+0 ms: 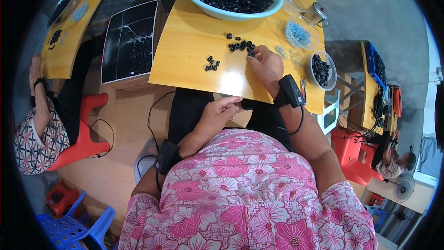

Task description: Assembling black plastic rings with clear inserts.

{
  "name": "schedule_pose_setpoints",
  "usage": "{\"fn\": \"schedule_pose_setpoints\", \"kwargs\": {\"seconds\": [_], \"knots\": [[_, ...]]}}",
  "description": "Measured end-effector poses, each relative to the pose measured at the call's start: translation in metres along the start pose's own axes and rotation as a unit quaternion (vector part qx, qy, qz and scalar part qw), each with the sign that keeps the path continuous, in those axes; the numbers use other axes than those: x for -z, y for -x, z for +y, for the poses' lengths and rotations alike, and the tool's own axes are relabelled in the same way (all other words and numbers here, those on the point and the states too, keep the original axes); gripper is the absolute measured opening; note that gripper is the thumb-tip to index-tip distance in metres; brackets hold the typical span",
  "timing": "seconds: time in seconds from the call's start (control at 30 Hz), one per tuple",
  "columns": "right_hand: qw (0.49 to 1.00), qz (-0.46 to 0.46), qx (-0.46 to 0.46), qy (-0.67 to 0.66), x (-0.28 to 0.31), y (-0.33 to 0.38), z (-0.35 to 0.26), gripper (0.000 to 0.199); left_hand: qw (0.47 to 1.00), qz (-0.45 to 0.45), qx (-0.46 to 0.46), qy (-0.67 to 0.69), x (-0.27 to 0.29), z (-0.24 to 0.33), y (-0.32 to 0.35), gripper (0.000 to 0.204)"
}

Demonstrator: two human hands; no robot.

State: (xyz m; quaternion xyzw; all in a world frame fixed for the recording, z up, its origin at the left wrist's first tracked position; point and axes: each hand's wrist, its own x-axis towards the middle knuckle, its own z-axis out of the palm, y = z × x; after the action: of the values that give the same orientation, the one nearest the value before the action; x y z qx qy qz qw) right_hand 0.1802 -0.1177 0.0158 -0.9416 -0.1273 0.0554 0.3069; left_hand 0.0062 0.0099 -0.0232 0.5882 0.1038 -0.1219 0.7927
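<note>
My right hand (267,67) reaches over the yellow table, thumb and fingers closed on a small black ring-like part (251,54) at the near right end of a loose pile (239,45). A smaller group of black parts (212,64) lies to the left of it. Just at the table's front edge, my left hand (218,114) is closed, thumb pressed to the fingers. Whatever it may hold is too small or hidden to make out. Both wrists wear black strapped devices with cables.
A light-blue basin (231,14) heaped with black parts stands at the back. Along the right are a clear tub of small bluish pieces (299,34), a tub of black parts (320,70) and a metal pot (317,14). An open box (131,41) stands left; a co-worker (44,125) sits beyond.
</note>
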Motion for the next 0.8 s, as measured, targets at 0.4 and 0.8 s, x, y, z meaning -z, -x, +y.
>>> {"fn": "schedule_pose_setpoints", "kwargs": {"seconds": [0.4,0.8], "knots": [[0.922,-0.139,0.083,-0.352,0.013,0.051,0.019,0.014,0.995,0.027,-0.066,0.064,-0.006,0.008,0.004,0.029],[0.914,-0.112,0.390,-0.020,0.040,0.078,-0.008,0.021,0.992,0.055,-0.055,0.103,-0.013,0.003,-0.001,0.021]]}}
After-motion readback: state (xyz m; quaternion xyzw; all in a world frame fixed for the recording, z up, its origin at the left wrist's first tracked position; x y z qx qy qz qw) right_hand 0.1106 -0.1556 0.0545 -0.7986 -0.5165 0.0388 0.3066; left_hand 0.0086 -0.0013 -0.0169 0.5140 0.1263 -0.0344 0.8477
